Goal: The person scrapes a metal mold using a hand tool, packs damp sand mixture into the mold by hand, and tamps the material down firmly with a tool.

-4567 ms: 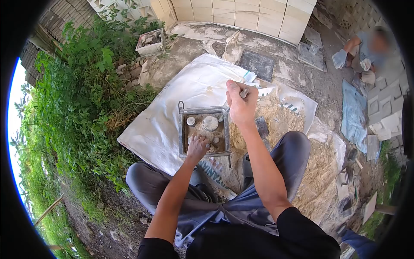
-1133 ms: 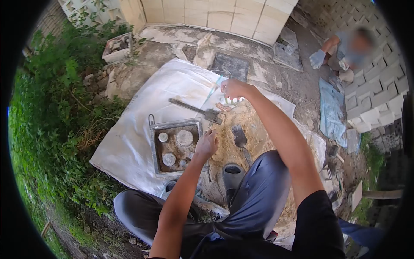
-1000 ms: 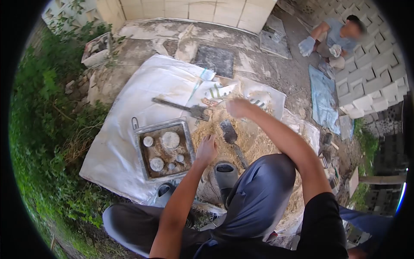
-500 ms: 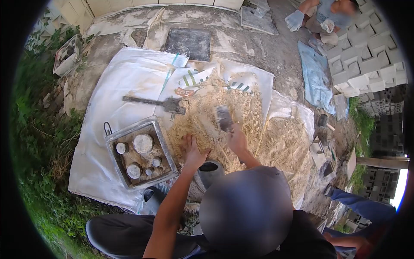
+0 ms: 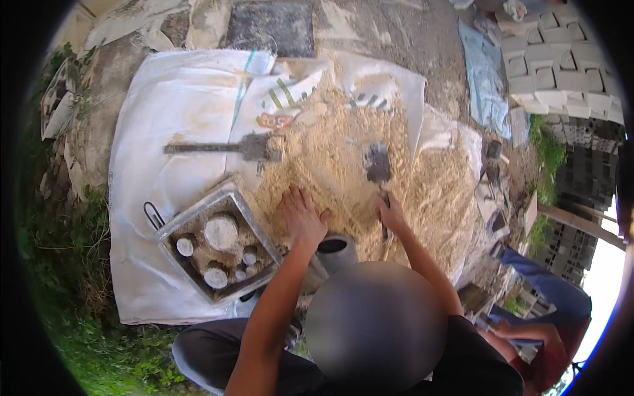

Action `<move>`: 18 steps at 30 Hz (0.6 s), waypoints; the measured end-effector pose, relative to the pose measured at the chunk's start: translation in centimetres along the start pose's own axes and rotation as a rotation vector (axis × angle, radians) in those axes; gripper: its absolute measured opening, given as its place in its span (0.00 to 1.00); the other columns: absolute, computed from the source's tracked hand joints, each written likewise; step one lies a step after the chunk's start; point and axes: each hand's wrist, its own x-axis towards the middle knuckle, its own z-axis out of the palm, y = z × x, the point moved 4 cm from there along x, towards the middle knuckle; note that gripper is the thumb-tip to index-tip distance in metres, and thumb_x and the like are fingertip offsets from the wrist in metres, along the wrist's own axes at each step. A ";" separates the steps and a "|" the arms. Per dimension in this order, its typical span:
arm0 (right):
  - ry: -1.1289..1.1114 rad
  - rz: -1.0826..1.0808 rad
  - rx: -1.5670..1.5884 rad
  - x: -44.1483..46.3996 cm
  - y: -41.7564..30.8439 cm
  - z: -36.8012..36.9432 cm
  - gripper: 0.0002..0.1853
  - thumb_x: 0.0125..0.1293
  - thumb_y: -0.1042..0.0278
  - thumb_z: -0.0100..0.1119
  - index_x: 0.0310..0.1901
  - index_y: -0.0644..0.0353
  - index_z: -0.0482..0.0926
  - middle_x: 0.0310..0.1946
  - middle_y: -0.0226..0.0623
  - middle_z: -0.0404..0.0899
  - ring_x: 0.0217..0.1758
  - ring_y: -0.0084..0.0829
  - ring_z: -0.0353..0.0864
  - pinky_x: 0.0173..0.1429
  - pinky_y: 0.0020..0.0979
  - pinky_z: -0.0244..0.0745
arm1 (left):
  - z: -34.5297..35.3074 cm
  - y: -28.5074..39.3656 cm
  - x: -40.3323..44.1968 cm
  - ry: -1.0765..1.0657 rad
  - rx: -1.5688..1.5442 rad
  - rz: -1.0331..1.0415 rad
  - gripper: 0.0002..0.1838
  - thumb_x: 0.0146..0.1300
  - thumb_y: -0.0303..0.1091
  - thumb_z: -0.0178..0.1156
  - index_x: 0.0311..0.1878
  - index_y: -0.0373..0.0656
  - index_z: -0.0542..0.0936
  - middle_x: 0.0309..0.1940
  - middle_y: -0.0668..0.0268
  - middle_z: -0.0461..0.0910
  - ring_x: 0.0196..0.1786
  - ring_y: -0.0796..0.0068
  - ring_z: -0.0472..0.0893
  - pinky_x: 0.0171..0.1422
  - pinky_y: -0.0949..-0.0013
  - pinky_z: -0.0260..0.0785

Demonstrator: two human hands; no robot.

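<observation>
My right hand (image 5: 391, 214) grips the handle of a trowel (image 5: 377, 163) with a dark, flat, squarish blade. The blade lies over a heap of pale sand (image 5: 330, 148). My left hand (image 5: 304, 216) rests palm down on the sand's near side, fingers stretched out. Just right of my left wrist stands a grey open-topped cylinder (image 5: 335, 247). To the left is a square box frame (image 5: 245, 210) with sand and several round, pale pieces (image 5: 220, 231) inside. A dark, sand-crusted paddle-shaped tool (image 5: 218, 148) lies on the sack beyond the frame.
White woven sacks (image 5: 165, 105) lie under the sand. A dark square slab (image 5: 271, 30) is behind them. At the right are a blue sheet (image 5: 481, 79), stacked pale blocks (image 5: 558, 59) and a hammer-like tool (image 5: 494, 150). Another person's blue-trousered leg (image 5: 545, 274) shows lower right.
My right hand and the trowel have moved right across the sand. My left hand stays flat on it. The view has shifted, and the co-worker at the top right is now mostly out of frame.
</observation>
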 end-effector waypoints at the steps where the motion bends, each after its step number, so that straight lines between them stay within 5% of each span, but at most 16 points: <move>1: 0.008 0.002 -0.072 -0.2 -1.0 -0.1 0.17 0.68 0.61 0.54 0.54 0.62 0.69 0.29 0.35 0.78 0.28 0.29 0.79 0.33 0.31 0.74 | -0.4 0.0 -0.2 -0.029 -0.055 -0.022 0.40 0.66 0.55 0.46 0.72 0.36 0.52 0.74 0.50 0.44 0.76 0.50 0.45 0.76 0.48 0.38; 5: 0.190 -0.073 -0.324 -3.1 -5.6 -0.3 0.19 0.64 0.62 0.55 0.54 0.60 0.70 0.43 0.50 0.79 0.48 0.49 0.78 0.49 0.44 0.71 | -1.0 -0.9 -1.2 -0.001 -0.334 0.058 0.33 0.64 0.46 0.51 0.67 0.34 0.61 0.72 0.50 0.50 0.73 0.51 0.54 0.74 0.53 0.48; 7: 0.237 -0.049 -0.446 -5.4 -7.7 -0.6 0.18 0.63 0.64 0.56 0.53 0.59 0.70 0.43 0.50 0.78 0.48 0.51 0.78 0.49 0.46 0.72 | -3.1 -0.8 -3.6 -0.064 -0.459 0.162 0.20 0.63 0.36 0.53 0.56 0.38 0.71 0.61 0.48 0.68 0.63 0.53 0.69 0.66 0.57 0.61; 8: 0.236 -0.011 -0.432 -7.6 -9.1 -0.7 0.18 0.63 0.64 0.56 0.53 0.59 0.70 0.43 0.50 0.78 0.48 0.51 0.78 0.49 0.46 0.72 | -3.8 -0.7 -5.1 -0.099 -0.441 0.175 0.20 0.63 0.36 0.53 0.56 0.38 0.71 0.61 0.48 0.68 0.63 0.53 0.69 0.66 0.57 0.61; 10: 0.253 0.083 -0.446 -11.4 -11.7 -0.7 0.19 0.63 0.66 0.56 0.54 0.59 0.69 0.44 0.52 0.76 0.48 0.52 0.77 0.49 0.47 0.72 | -4.3 -1.3 -8.0 -0.294 -0.586 0.013 0.12 0.62 0.31 0.53 0.48 0.40 0.75 0.44 0.50 0.79 0.49 0.51 0.78 0.54 0.56 0.69; 13: 0.309 0.023 -0.252 -16.0 -10.1 1.1 0.20 0.61 0.65 0.58 0.53 0.62 0.69 0.37 0.54 0.78 0.45 0.54 0.78 0.48 0.47 0.72 | -3.9 -2.5 -12.2 -0.243 -0.701 0.060 0.09 0.60 0.29 0.52 0.43 0.41 0.76 0.32 0.51 0.81 0.41 0.48 0.80 0.47 0.53 0.71; 16: 0.420 0.012 -0.144 -20.5 -8.7 1.3 0.18 0.60 0.63 0.59 0.47 0.67 0.71 0.27 0.50 0.78 0.35 0.49 0.81 0.40 0.44 0.75 | -1.4 -4.0 -15.8 -0.282 -0.656 0.064 0.05 0.62 0.26 0.51 0.40 0.39 0.74 0.34 0.52 0.81 0.42 0.54 0.81 0.47 0.60 0.71; 18: 0.309 0.465 0.272 -23.2 -6.2 1.5 0.14 0.60 0.64 0.59 0.40 0.68 0.73 0.25 0.43 0.76 0.25 0.37 0.81 0.29 0.36 0.76 | -1.0 -4.1 -18.0 -0.307 -0.622 0.104 0.06 0.60 0.24 0.51 0.40 0.39 0.74 0.33 0.51 0.81 0.41 0.53 0.81 0.46 0.59 0.71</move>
